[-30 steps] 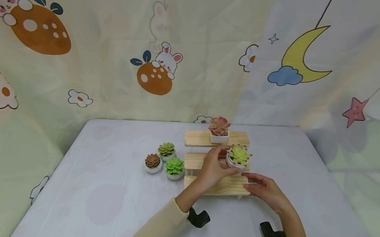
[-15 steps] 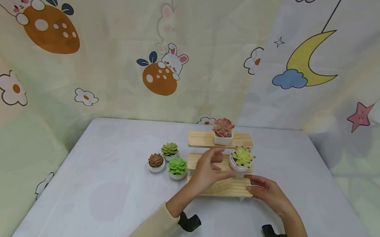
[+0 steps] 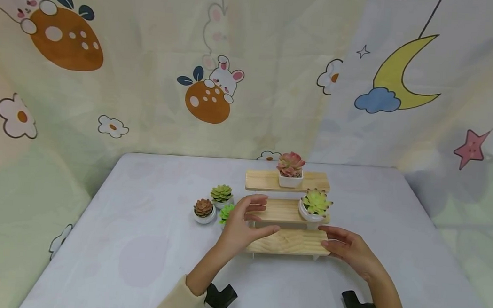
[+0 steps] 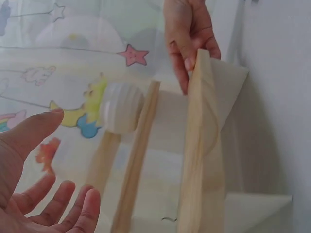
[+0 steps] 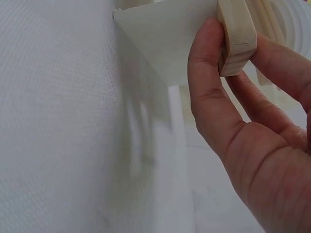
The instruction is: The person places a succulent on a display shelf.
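Observation:
A three-tier wooden shelf stand [image 3: 292,242] with white supports stands on the table. My right hand [image 3: 352,252] pinches the right end of its lowest board [image 5: 238,41], thumb and fingers on opposite faces. My left hand [image 3: 239,226], fingers apart and holding nothing, hovers in front of the stand's left side. On the right end of the middle board sits a yellow-green succulent [image 3: 316,203] in a round white pot [image 4: 121,107]. A pink-red succulent [image 3: 291,165] in a square white pot is on the top board.
Left of the stand, a brown succulent [image 3: 203,208] and a green succulent [image 3: 221,193] stand in white pots on the white-covered table [image 3: 148,242]. A bright green succulent [image 3: 227,211] there is partly hidden by my left hand. Behind hangs a printed cloth [image 3: 266,103].
My left hand has let go of the yellow-green succulent's pot and moved left and toward me. The pot stays on the middle board. My right hand keeps its place at the lowest board.

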A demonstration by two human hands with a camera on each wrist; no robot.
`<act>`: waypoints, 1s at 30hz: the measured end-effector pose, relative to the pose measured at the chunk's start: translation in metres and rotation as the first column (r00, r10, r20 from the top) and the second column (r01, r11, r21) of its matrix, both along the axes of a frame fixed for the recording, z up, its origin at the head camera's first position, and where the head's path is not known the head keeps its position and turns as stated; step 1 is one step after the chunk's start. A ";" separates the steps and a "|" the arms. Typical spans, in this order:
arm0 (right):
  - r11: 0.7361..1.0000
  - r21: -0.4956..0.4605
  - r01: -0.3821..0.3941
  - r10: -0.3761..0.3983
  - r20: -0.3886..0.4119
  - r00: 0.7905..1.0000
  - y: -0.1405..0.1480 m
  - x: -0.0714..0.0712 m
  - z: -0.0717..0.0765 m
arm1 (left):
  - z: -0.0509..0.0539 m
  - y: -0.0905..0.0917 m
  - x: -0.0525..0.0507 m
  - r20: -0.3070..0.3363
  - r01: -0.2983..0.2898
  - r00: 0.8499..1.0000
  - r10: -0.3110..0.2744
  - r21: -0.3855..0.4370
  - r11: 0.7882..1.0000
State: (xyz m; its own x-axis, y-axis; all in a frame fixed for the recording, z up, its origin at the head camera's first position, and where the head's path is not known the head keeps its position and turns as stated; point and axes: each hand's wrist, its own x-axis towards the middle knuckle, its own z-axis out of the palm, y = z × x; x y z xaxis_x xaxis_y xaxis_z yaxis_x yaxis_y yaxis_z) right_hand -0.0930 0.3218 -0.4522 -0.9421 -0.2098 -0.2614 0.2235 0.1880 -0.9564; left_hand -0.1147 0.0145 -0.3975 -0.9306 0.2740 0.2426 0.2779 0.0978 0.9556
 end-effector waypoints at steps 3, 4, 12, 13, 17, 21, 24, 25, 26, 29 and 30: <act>1.000 -0.010 -0.010 0.010 -0.003 1.000 -0.001 0.000 0.000 | 0.001 -0.016 0.003 -0.023 -0.054 0.998 0.053 -0.018 0.998; 1.000 -0.012 -0.014 0.014 -0.006 1.000 -0.001 0.000 0.000 | 0.001 -0.022 0.004 -0.036 -0.073 0.997 0.072 -0.022 0.997; 1.000 0.004 -0.010 0.010 -0.007 1.000 0.000 0.000 0.002 | -0.009 -0.069 0.011 -0.182 -0.257 0.954 0.240 -0.074 0.964; 1.000 0.005 -0.008 0.008 -0.005 1.000 0.000 0.001 0.003 | -0.011 -0.074 0.012 -0.191 -0.273 0.948 0.255 -0.078 0.959; 1.000 0.000 -0.010 0.010 -0.008 1.000 0.001 0.002 0.002 | -0.018 -0.090 0.015 -0.160 -0.323 0.938 0.307 -0.091 0.942; 0.999 -0.014 -0.029 0.029 -0.030 0.999 0.002 0.002 0.000 | -0.024 -0.102 0.017 -0.092 -0.377 0.925 0.368 -0.111 0.919; 0.999 -0.020 -0.036 0.036 -0.037 0.999 0.003 0.001 0.000 | -0.029 -0.112 0.016 -0.048 -0.420 0.907 0.418 -0.130 0.898; 0.999 -0.019 -0.036 0.035 -0.035 0.999 0.003 0.001 0.000 | -0.030 -0.115 0.015 -0.032 -0.431 0.902 0.430 -0.137 0.892; 0.999 -0.018 -0.033 0.033 -0.032 0.999 0.003 0.001 0.000 | -0.031 -0.118 0.014 -0.017 -0.438 0.898 0.440 -0.143 0.888; 1.000 -0.014 -0.024 0.023 -0.019 1.000 0.002 0.001 -0.001 | -0.036 -0.127 0.008 0.019 -0.450 0.887 0.461 -0.186 0.873; 1.000 -0.013 -0.021 0.020 -0.015 1.000 0.002 0.001 -0.001 | -0.038 -0.129 0.006 0.034 -0.448 0.885 0.464 -0.208 0.869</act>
State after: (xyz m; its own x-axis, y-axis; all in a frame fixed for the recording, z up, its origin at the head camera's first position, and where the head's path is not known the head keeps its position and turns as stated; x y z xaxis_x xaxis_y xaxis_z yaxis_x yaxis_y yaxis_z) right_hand -0.0918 0.3238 -0.4529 -0.9414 -0.2324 -0.2443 0.2052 0.1802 -0.9620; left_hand -0.1089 -0.1142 -0.4356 -0.9770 -0.1530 0.1485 0.0815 0.3756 0.9232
